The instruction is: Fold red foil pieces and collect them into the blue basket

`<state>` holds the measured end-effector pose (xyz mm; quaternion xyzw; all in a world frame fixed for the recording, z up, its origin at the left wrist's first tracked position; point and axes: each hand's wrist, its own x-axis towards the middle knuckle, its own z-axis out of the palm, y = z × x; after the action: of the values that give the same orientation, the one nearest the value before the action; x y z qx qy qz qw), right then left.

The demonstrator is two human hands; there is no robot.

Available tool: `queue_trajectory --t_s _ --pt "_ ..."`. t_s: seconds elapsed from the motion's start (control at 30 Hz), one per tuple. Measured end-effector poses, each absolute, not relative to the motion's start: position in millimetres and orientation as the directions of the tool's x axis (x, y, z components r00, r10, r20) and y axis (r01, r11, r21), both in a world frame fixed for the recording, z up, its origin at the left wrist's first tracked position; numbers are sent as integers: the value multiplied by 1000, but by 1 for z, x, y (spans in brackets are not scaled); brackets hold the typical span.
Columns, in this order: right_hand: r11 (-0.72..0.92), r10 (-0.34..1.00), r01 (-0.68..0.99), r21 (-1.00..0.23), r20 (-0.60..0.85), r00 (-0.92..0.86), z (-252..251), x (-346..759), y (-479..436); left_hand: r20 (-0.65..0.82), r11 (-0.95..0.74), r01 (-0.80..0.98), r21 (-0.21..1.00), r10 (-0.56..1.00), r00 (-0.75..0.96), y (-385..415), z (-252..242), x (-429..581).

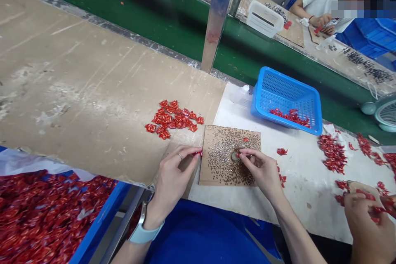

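Hands: the left hand (171,179) pinches a small red foil piece (197,154) between its fingertips; the right hand (258,172) pinches a second red foil piece (241,155) just above a round metal disc (235,156).
Board: a brown board (216,169) lies under both hands, strewn with tiny silver bits (224,144).
Nearby: a heap of red foil pieces (173,119) sits on a cardboard sheet (93,90); a blue plastic basket (262,86) stands on the white surface (306,185).
Co-worker: another person's hands (366,225) work at lower right, among more red pieces.
Risk: a knock from a sleeve could scatter the loose silver bits; a loosened pinch could drop a red piece among them.
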<state>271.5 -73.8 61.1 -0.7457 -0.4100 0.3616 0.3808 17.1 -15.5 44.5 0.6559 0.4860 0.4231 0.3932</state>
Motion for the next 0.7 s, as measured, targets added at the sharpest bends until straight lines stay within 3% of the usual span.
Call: queue_trajectory --t_s 0.7 --pt "-405 837 49 -913 -349 421 93 269 -82 196 -258 204 944 940 280 -31 59 56"
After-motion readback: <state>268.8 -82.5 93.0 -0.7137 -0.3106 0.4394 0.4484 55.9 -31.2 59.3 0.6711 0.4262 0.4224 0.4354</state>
